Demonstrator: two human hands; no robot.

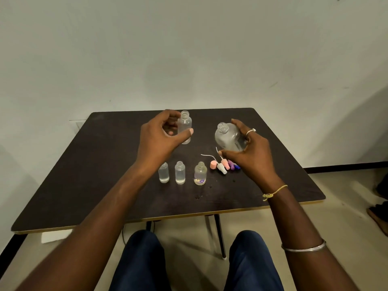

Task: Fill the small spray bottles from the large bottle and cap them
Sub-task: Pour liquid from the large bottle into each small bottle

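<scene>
**Colours on the worktop**

I saw a dark brown worktop (105,164) with a pale yellow edge. The large bottle (227,137) and far small bottle (185,127) were clear. One near bottle (200,174) wore purple and yellow flowers. The spray caps (221,168) were pink, white, purple and blue. The trousers (142,263) were navy, the wrist thread (275,191) yellow, the bangle (304,247) silver.

Table (105,164): in front of the seated person.
Row of three small bottles (180,173): upright on the table, side by side, near its middle.
Spray caps (222,165): lying in a cluster on the table, just right of the row.
Fourth small bottle (185,127): upright behind the row — in the left hand (159,135).
Large bottle (228,137): right of the fourth small bottle, behind the spray caps — tilted, mouth leftward, in the right hand (254,152).
</scene>
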